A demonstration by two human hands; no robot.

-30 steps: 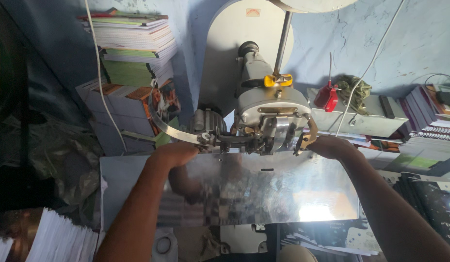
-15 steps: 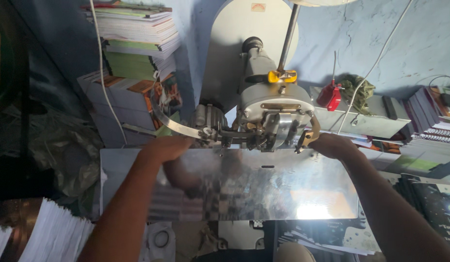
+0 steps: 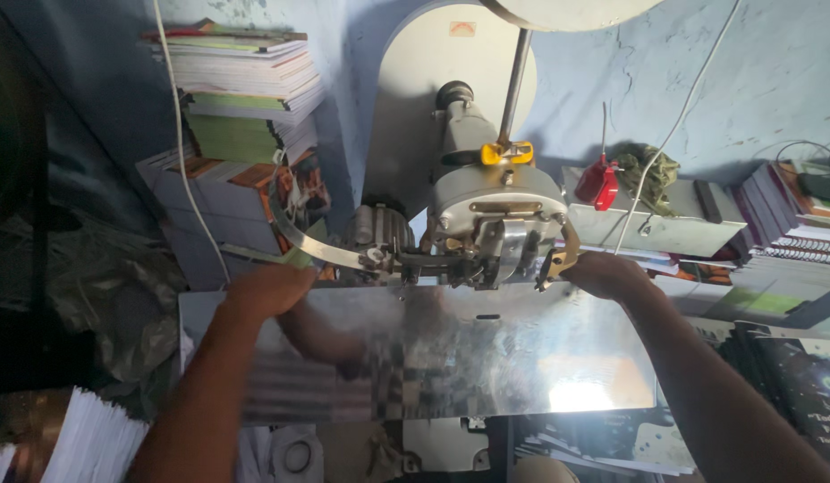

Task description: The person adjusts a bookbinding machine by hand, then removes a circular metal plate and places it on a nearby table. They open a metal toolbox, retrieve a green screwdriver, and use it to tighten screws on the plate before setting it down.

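Observation:
A grey metal machine head [image 3: 495, 215] with a yellow clip stands behind a shiny steel plate [image 3: 486, 358]. My left hand [image 3: 265, 291] lies at the plate's far left edge, next to a curved metal strip [image 3: 303, 241]; its fingers curl away from me and are blurred. My right hand [image 3: 605, 274] is at the plate's far edge, its fingertips against the lower end of a curved brass bracket [image 3: 563, 255] on the head's right side. What either hand grips is hidden. My forearms reflect in the plate.
Stacks of books [image 3: 241, 85] fill the left wall behind the machine. A grey box [image 3: 665, 228] with a red object [image 3: 598, 183] and spiral notebooks [image 3: 791, 228] sit at right. White paper stacks [image 3: 93, 443] lie at lower left. A white cable [image 3: 187, 170] hangs down.
My left hand has slid leftwards along the plate's far edge. My right hand stays at the bracket. The view has shifted slightly.

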